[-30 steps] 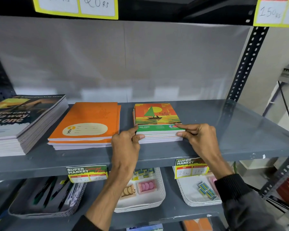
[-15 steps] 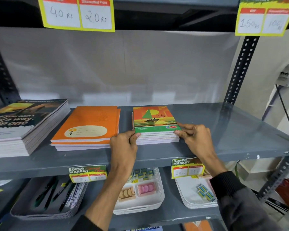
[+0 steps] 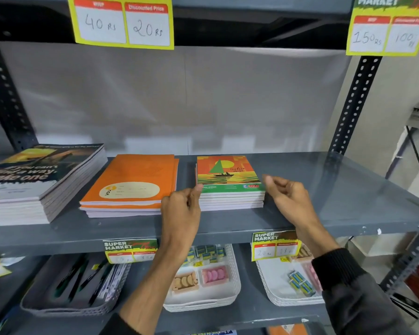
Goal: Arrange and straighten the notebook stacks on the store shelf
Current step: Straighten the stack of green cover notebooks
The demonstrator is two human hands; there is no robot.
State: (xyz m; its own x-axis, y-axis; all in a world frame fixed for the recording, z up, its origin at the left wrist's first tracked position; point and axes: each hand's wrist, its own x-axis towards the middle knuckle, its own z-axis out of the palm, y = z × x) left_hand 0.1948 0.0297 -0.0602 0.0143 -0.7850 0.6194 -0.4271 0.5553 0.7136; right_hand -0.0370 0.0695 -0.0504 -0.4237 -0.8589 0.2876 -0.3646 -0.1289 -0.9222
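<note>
Left hand [image 3: 180,209] and right hand [image 3: 288,197], loosely curled, empty, flank centre-frame sailboat-cover paper notebook stack [image 3: 230,187]; squaring apparently done; next: skewed orange-cover stack [image 3: 131,187], centre-left, needs aligning.

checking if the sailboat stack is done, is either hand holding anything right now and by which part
Nothing is held. The left hand only touches the sailboat notebook stack at its front left corner; the right hand is loosely curled just off its right edge.

Three notebook stacks [image 3: 230,184] side by side on shelf [image 3: 324,189]
</note>
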